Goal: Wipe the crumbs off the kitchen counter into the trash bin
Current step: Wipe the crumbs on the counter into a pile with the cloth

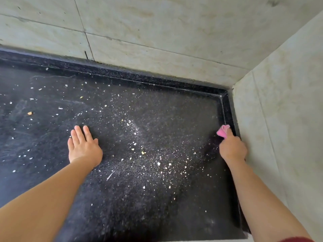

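1. A person is working a pink cloth [223,130] along the right edge of a black kitchen counter [157,215], where the raised lip meets the side wall [288,119]. The right hand [233,148] is closing in a fist around the cloth, so only a bunched tip is showing past the knuckles.

2. The left hand [83,145] is lying flat and palm-down on the counter, fingers [78,133] spread and holding nothing.

3. The crumbs [157,163] are lying scattered over most of the surface, thickest between the two hands and thinning toward the left; a few are sitting close to the back lip.

4. The cloth's exposed tip is pointing away from the person toward the back corner, its long axis appearing to run roughly along the right-hand lip.

5. Risks, judging from this layout: a fast sweep with such a small wad is likely to skip fine grit or flick it against the wall; crumbs may lodge in the seam under the lip; the resting left palm may pick up or drag debris.

6. No trash bin is showing, so pushing crumbs over the front edge now could drop them on the floor.
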